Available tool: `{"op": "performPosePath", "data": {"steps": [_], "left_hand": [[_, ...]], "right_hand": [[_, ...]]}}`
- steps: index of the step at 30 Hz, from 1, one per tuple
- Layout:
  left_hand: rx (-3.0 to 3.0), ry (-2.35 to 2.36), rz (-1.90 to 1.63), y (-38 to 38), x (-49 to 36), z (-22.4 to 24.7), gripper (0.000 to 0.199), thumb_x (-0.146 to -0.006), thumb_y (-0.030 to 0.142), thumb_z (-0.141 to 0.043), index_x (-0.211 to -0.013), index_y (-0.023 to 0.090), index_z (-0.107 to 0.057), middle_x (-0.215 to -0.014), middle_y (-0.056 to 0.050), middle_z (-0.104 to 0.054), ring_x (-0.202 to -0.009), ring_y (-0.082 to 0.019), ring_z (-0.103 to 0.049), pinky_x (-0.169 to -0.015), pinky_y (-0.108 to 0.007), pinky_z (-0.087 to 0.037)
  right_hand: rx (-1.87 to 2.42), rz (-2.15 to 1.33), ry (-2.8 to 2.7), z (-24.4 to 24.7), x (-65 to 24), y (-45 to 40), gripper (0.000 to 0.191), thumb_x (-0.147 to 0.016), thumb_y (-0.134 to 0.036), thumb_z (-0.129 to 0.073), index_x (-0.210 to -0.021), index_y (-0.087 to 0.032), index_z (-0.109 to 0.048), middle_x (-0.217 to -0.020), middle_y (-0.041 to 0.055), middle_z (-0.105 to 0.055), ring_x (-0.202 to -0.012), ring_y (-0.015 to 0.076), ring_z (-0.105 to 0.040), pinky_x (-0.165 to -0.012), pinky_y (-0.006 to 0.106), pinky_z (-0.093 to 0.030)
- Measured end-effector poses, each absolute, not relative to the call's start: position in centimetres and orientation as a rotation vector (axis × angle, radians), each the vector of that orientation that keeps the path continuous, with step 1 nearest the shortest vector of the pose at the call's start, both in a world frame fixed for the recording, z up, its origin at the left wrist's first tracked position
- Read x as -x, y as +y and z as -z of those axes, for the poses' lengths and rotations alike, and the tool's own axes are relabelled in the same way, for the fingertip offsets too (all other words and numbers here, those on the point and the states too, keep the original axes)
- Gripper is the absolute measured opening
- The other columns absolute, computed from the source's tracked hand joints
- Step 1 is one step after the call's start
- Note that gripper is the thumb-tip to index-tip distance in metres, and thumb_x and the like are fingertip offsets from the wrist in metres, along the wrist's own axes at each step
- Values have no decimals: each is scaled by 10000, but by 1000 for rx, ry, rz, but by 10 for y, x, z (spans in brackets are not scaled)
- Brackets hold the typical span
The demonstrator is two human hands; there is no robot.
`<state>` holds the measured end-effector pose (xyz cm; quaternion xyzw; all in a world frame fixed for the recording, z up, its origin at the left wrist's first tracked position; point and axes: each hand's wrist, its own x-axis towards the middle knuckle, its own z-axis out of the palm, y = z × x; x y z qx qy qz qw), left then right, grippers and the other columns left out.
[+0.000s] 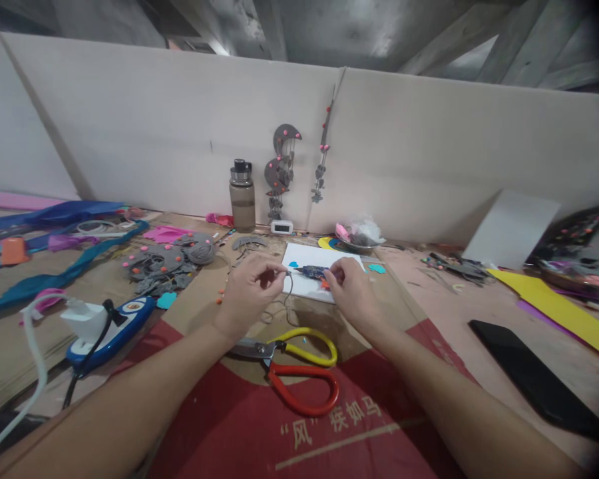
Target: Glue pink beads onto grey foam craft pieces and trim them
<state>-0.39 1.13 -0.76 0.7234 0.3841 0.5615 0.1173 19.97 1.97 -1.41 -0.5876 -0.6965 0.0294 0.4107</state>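
My left hand (253, 287) pinches the end of a thin grey cord (290, 293), which hangs down in loose loops onto the cardboard (394, 296). Across from it, my right hand (352, 287) has its fingers closed on a small dark blue piece (313, 271) with a pointed end facing left. Both hands hover over a white sheet (299, 256). A small blue cutout (293, 264) lies on the sheet, and something orange-red (325, 284) shows beside my right fingertips. Scissors with one yellow and one red handle (304, 389) lie open below the hands.
Grey felt pieces with pins (167, 263) and a blue-and-white power strip (112, 329) are on the left. A bottle (242, 199), small white display (281, 227) and bowl (360, 241) stand at the back. A black phone (534, 372) and yellow sheet (564, 313) lie right.
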Motion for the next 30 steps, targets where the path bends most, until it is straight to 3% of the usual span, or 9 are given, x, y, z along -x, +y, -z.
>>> {"op": "performPosePath", "data": {"steps": [2,5,9,13,21,30], "left_hand": [[-2215,1111,-1669,10,4,7,96,-761,158,-566,-801,171,-652,-873,-39,-597,-728,-106,-541,-625,-209,-435],[-2309,1086,-1675,8,4,6,100,-762,142,-562,-801,176,-647,-872,-37,-591,-743,-108,-542,-653,-215,-441],[-2306,1124,-1587,7,2,8,92,-770,169,-562,-802,179,-648,-848,-32,-594,-687,-103,-533,-630,-221,-432],[-2146,1173,-1502,6,-2,10,89,-772,200,-566,-799,174,-647,-770,-23,-611,-692,-118,-548,-645,-232,-436],[-1906,1140,-1379,6,-5,16,189,-782,292,-562,-902,184,-660,-816,-34,-650,-694,-129,-585,-654,-248,-469],[-1765,1088,-1333,2,-7,11,167,-760,289,-570,-832,160,-649,-692,-20,-635,-623,-123,-586,-595,-232,-484]], "right_hand": [[1252,-324,-1741,10,-184,9,104,-825,-300,-483,-814,-197,-484,-837,43,-561,-769,162,-531,-691,302,-417],[947,-831,-1623,10,-161,-5,210,-776,-293,-560,-925,-218,-431,-979,38,-566,-877,143,-551,-782,306,-442],[841,-1237,-1384,13,-146,-12,328,-714,-287,-612,-925,-245,-365,-791,-48,-540,-575,86,-522,-583,267,-471],[974,-1100,-1410,14,-151,-10,172,-762,-323,-553,-843,-220,-442,-691,-69,-451,-468,55,-392,-437,204,-358],[1086,-645,-1602,16,-158,-8,137,-812,-322,-509,-770,-192,-519,-690,-31,-506,-620,104,-444,-576,238,-369],[1161,-473,-1672,13,-157,-11,189,-833,-333,-495,-712,-190,-522,-648,-22,-519,-597,108,-447,-562,234,-360]]}}
